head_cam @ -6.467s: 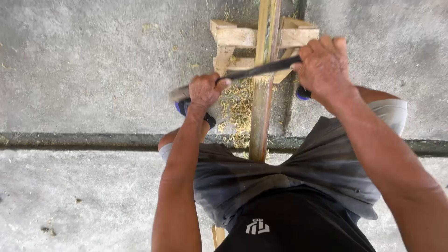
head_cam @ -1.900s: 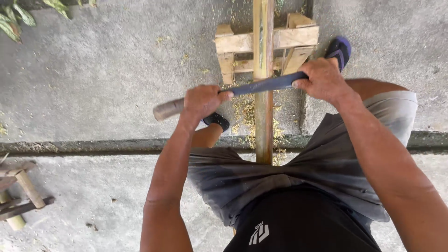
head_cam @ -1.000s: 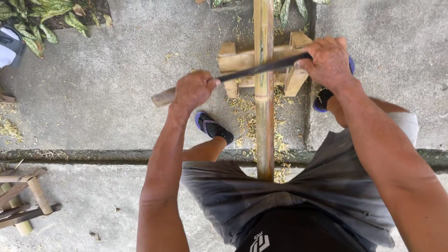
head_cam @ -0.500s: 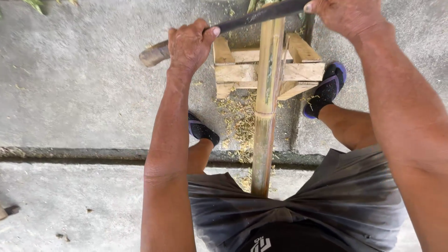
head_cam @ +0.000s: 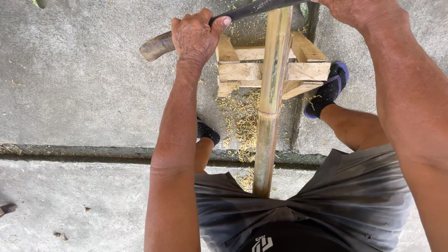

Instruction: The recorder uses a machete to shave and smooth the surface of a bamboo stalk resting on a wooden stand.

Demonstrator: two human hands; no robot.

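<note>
1. The left hand [head_cam: 196, 39], near the top of the frame left of centre, has its grip wrapped fully round the wooden handle [head_cam: 157, 45] of a long dark blade [head_cam: 254, 8].
2. The right hand [head_cam: 357, 10] is cut off by the top edge at the upper right; it seems to be closed on the blade's far end, though its fingers are out of sight.
3. The blade lies crosswise over a bamboo pole [head_cam: 269, 107], which runs from the top centre down to the person's lap.
4. The pole rests in a small wooden stand [head_cam: 303, 70], between the two hands.
5. Pale shavings [head_cam: 240, 116] lie scattered under the stand on the grey concrete floor [head_cam: 79, 93].
6. A dark seam crosses the floor in the lower half.
</note>
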